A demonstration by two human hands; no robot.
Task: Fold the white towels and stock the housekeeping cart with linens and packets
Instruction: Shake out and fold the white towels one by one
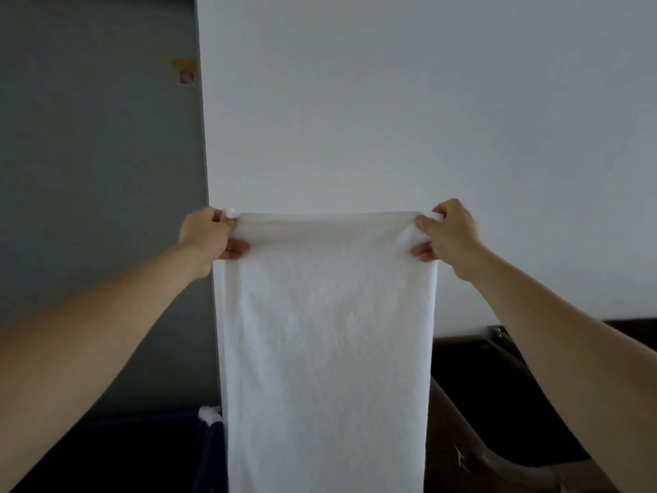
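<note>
Towel (327, 332) hangs from pinching fingers (233, 248) (top corners)

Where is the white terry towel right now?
In the head view the white terry towel hangs centre frame before the pale wall, its top corners pinched by the left hand and right hand.

Matt, nubbly terry-cloth towel (327, 332); smooth matt painted wall (391, 101).

Housekeeping service room, plain white wall (391, 101), grey panel (99, 154), dark cart (462, 432), white towel (327, 350)
</note>
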